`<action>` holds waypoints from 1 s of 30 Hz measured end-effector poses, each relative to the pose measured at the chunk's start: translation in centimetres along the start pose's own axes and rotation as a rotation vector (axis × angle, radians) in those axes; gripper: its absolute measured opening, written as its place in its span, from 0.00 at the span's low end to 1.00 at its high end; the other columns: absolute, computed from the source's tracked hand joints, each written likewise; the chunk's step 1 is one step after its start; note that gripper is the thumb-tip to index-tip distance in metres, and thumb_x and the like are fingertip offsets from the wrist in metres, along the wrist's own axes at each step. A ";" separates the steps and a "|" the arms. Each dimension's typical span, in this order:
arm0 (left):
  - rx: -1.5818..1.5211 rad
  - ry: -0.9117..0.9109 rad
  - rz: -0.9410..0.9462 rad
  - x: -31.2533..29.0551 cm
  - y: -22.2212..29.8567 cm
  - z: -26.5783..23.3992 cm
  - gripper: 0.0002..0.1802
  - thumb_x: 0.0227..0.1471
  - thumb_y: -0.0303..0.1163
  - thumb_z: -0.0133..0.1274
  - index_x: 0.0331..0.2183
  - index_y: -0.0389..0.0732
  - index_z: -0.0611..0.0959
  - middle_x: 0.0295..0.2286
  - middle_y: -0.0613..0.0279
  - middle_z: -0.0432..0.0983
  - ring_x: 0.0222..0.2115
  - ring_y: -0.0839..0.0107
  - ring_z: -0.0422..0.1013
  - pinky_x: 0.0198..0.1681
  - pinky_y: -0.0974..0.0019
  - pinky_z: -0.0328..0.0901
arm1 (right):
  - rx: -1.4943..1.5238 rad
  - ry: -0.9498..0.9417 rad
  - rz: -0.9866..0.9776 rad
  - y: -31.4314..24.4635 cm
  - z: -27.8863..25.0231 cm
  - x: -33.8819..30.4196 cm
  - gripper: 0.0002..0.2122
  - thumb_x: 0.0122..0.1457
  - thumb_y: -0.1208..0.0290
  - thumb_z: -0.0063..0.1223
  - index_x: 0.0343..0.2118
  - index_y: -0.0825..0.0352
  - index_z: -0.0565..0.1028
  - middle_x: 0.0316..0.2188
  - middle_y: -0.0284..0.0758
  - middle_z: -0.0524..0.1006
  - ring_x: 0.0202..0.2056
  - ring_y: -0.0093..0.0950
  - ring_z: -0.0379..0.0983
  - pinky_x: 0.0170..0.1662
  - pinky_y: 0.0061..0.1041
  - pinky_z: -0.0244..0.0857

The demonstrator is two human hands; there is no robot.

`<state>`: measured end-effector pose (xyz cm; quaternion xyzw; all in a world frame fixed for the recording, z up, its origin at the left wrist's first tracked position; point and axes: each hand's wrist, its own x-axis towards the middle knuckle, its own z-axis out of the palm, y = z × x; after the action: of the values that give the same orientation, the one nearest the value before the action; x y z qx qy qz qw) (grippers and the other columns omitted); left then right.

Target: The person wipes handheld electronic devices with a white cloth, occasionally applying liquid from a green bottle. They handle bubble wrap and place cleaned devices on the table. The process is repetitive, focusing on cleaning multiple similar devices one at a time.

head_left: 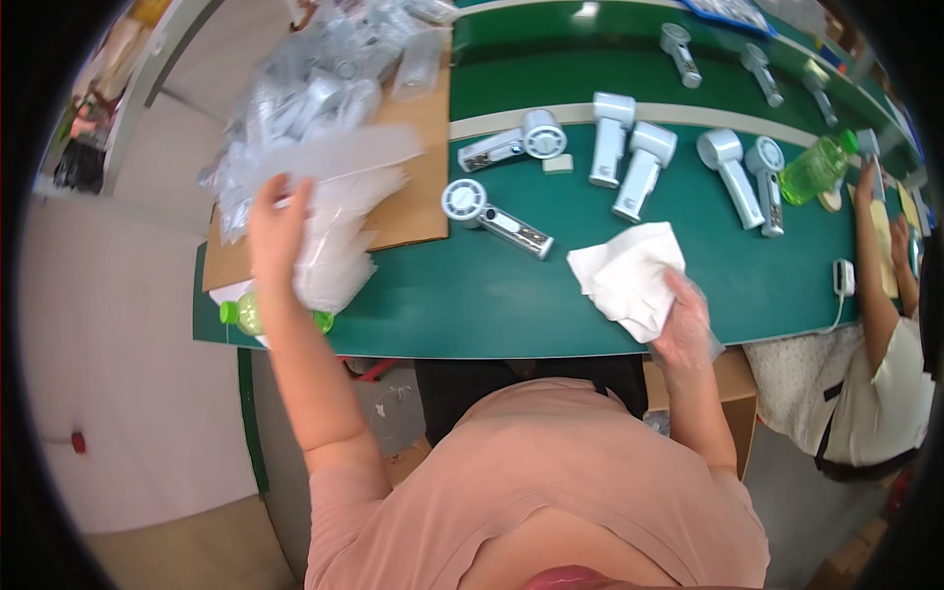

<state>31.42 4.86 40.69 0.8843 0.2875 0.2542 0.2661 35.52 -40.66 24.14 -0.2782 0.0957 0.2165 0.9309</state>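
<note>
Well, the right hand (685,320) has its fingers closed on the lower right side of a cloth (627,275). It is white and looks soft, with folds and pointy corners, and it is over the front part of the green table (442,315). The left hand (275,231) has bent fingers at the thin sheets (339,231); I cannot tell if they pinch one. The sheets are cloudy white, layered over brown cardboard (425,206). Past the cloth lie small, pale fans (644,172) with round heads.
</note>
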 end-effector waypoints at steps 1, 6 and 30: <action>0.201 -0.001 -0.020 3.7 -5.0 -2.8 0.33 0.53 0.46 0.62 0.53 0.32 0.78 0.41 0.47 0.79 0.38 0.63 0.79 0.42 0.63 0.71 | 0.012 -0.020 0.043 0.1 0.3 0.2 0.22 0.65 0.70 0.46 0.57 0.79 0.65 0.55 0.50 0.72 0.55 0.45 0.73 0.60 0.47 0.67; 0.525 0.212 0.190 1.6 -0.5 -0.5 0.28 0.55 0.46 0.60 0.54 0.44 0.80 0.33 0.48 0.80 0.39 0.57 0.79 0.44 0.59 0.71 | 0.008 0.044 0.037 0.1 1.5 0.3 0.22 0.65 0.68 0.47 0.57 0.78 0.66 0.53 0.50 0.74 0.54 0.45 0.74 0.59 0.46 0.68; -0.824 -1.188 -0.074 -19.7 7.0 10.0 0.38 0.59 0.27 0.53 0.64 0.34 0.54 0.38 0.52 0.75 0.29 0.77 0.69 0.30 0.72 0.66 | -1.551 -0.477 -0.943 1.2 5.3 0.6 0.22 0.55 0.71 0.55 0.55 0.62 0.76 0.63 0.51 0.64 0.64 0.50 0.59 0.65 0.45 0.55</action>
<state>26.12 -15.94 31.83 0.6907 0.0049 -0.1905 0.6976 35.84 -36.61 27.74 -0.7794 -0.3912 -0.1288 0.4721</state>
